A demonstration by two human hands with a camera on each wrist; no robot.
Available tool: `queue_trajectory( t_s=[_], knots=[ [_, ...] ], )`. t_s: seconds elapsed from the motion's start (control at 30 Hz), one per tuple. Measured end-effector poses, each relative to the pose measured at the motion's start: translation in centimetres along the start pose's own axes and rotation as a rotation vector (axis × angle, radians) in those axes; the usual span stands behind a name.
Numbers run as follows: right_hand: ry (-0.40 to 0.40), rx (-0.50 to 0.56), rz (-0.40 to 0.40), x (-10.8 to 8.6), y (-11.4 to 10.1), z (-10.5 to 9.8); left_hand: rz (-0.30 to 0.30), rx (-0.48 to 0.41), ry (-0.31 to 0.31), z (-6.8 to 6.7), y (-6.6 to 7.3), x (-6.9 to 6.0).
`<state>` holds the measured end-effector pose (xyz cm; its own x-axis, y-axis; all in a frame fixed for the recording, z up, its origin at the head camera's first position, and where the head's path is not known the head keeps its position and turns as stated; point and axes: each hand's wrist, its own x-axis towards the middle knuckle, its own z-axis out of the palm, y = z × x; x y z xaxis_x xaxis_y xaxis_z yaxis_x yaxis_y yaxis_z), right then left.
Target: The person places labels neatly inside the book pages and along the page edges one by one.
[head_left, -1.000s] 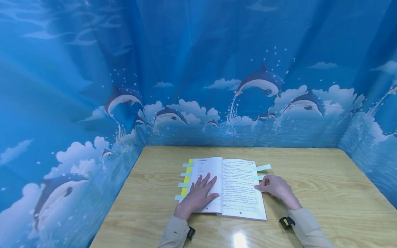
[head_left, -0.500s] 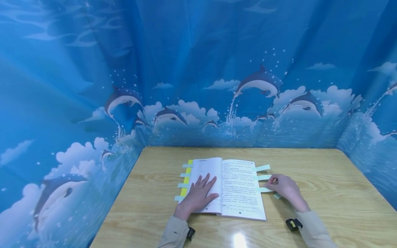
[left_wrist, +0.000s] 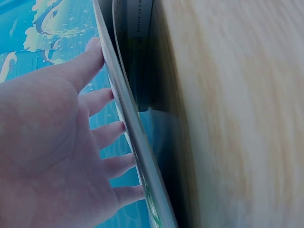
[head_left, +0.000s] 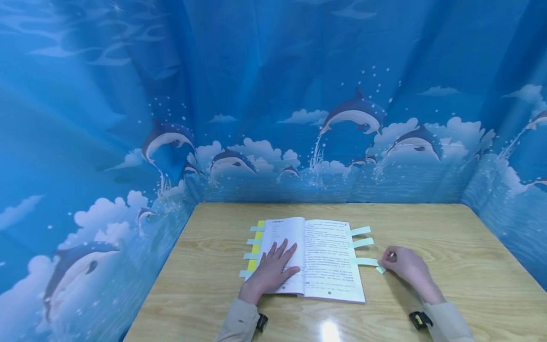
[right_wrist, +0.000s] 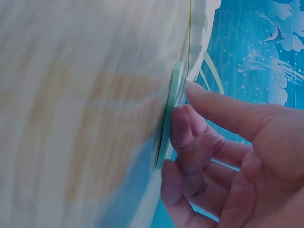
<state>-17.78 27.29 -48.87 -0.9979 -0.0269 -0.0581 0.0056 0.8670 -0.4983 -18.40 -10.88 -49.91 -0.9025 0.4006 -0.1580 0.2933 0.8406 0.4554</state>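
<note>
An open book (head_left: 329, 256) lies on the table, printed text on its pages. My left hand (head_left: 270, 273) rests flat on the left page, fingers spread; in the left wrist view the fingertips of the left hand (left_wrist: 52, 137) press the page. Beside the book's right edge, my right hand (head_left: 408, 267) bends its fingers at a slim pale-green sticky note pad (head_left: 381, 270). From the right wrist view, thumb and fingers of the right hand (right_wrist: 228, 152) are at the side of the pad (right_wrist: 170, 118); the exact contact is partly hidden.
Three pale-green sticky strips (head_left: 363, 261) stick out from the right page. Several more green tabs (head_left: 254, 242) and a yellow strip (head_left: 254, 259) show along the book's left edge. A blue dolphin curtain (head_left: 265, 95) stands behind the wooden table (head_left: 448, 237).
The right hand smoothed a third green strip outward from the right page, let it go, and moved right to the pad. The left hand has stayed on the page.
</note>
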Motion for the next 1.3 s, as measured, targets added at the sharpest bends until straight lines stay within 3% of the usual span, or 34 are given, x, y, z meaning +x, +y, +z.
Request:
queue_trajectory(
  t_s=[0.6, 1.3],
  knots=[
    [0.036, -0.156, 0.008, -1.4, -0.9, 0.3, 0.022, -0.021, 0.018, 0.0, 0.0, -0.4],
    [-0.019, -0.216, -0.008, -0.9, -0.2, -0.9, 0.019, -0.014, 0.015, 0.1, 0.0, -0.2]
  ],
)
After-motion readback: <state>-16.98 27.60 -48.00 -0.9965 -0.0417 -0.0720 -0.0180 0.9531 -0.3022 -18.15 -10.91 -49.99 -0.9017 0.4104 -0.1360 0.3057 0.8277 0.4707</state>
